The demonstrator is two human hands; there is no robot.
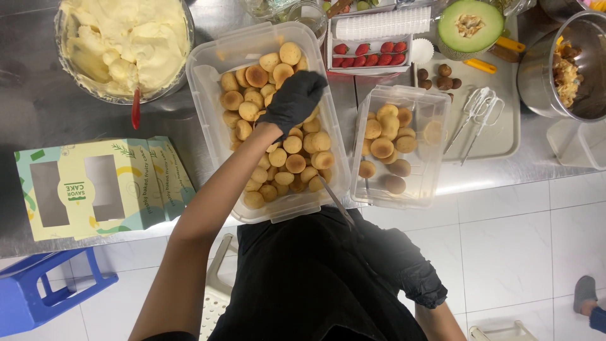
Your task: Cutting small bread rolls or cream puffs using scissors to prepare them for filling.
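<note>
My left hand, in a black glove, reaches into a large clear plastic tub full of small round golden pastries. Its fingers curl down over one pastry near the top of the pile. My right hand, also in a black glove, stays low by my black apron and grips a thin metal knife. The blade points up toward the tub's near edge. A smaller clear tub to the right holds several more pastries.
A bowl of pale cream with a red-handled tool stands at the back left. A flat printed cake box lies on the steel counter. Strawberries, a cut melon, whisk beaters on a tray and a metal pot sit to the right. A blue stool stands below.
</note>
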